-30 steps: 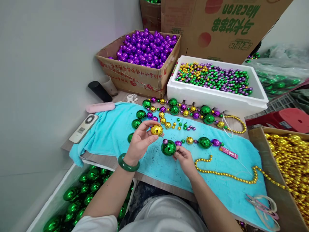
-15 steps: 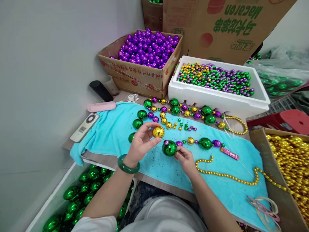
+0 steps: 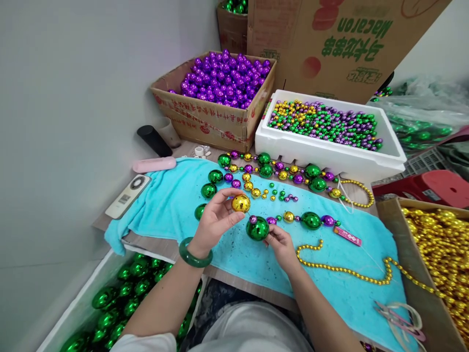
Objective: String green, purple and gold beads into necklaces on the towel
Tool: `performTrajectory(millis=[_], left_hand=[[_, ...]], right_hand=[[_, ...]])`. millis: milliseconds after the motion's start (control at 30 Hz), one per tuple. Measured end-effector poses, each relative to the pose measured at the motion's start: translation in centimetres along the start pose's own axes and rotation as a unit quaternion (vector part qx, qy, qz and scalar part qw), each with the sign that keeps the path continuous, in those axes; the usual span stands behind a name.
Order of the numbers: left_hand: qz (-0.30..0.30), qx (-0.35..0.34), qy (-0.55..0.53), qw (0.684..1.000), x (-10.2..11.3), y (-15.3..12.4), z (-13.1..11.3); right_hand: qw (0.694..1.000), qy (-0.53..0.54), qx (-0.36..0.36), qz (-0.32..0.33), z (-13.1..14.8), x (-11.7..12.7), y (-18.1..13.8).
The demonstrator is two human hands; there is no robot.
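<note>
My left hand (image 3: 216, 221), with a green bangle (image 3: 195, 253) on the wrist, pinches a gold ball bead (image 3: 241, 203) above a turquoise towel (image 3: 176, 200). Just right of it, my right hand (image 3: 280, 244) grips the thread beside a large green ball bead (image 3: 257, 228). That green ball heads a strand of purple, gold and green beads (image 3: 311, 220) running right to a pink tag (image 3: 347, 235). A small purple bead (image 3: 252, 219) sits between the gold and green balls.
A finished bead strand (image 3: 278, 171) curves along the towel's far side, and a thin gold bead chain (image 3: 348, 274) lies at the right. Behind stand a cardboard box of purple balls (image 3: 220, 83) and a white foam box of mixed beads (image 3: 330, 146). Gold beads fill a box (image 3: 439, 244) at right; green balls (image 3: 120, 298) lie below left. Scissors (image 3: 399, 318) rest near right.
Both hands stay on the gold ball and the green ball. The view has shifted slightly downward; the beads sit a little lower in the picture.
</note>
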State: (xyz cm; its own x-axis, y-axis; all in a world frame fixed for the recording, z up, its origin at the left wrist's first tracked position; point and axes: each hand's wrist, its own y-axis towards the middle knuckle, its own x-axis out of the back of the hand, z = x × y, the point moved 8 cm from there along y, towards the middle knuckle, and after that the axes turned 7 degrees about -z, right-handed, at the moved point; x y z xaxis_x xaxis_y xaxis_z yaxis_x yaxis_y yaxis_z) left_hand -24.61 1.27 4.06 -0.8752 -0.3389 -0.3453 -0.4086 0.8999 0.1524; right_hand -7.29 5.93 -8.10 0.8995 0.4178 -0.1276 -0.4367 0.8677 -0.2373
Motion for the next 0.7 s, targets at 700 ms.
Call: performTrajectory(millis=[700], left_hand=[[-0.027, 0.01, -0.013, 1.0, 0.41, 0.07, -0.42]], right_hand=[[1.0, -0.005, 0.004, 0.0, 0.28, -0.13, -0.13]])
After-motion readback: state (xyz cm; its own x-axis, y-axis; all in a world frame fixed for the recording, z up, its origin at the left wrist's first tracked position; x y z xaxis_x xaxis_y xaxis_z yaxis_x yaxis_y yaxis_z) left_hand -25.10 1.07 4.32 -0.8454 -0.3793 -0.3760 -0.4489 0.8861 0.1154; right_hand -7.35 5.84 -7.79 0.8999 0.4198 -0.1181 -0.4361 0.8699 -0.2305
